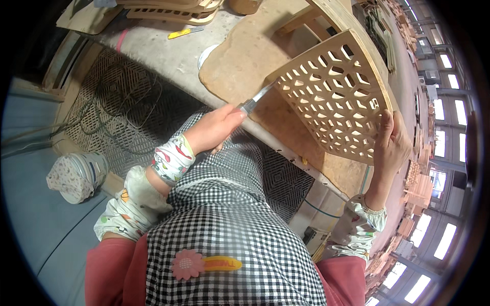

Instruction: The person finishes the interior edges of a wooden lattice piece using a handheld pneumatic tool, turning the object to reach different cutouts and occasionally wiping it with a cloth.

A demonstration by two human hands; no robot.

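My left hand (pixel 212 130) is closed around a tool with a grey collar and a slim metal blade (pixel 263 92). The blade's tip meets the left edge of a perforated wooden panel (pixel 326 94); whether it is a knife, file or scraper I cannot tell. Rows of angular holes cover the panel, which stands tilted above the bench. With thumb on the face, my right hand (pixel 392 140) grips its lower right corner. A thicker plywood piece (pixel 357 30) runs along the panel's far side, with wooden legs behind it.
A brown sheet (pixel 240 61) covers part of the workbench (pixel 153 51). A yellow cutter (pixel 185 33) lies near curved wooden parts (pixel 173 13). Cables (pixel 109 109) trail over the floor mat on the left, near a cloth-covered bucket (pixel 76 176).
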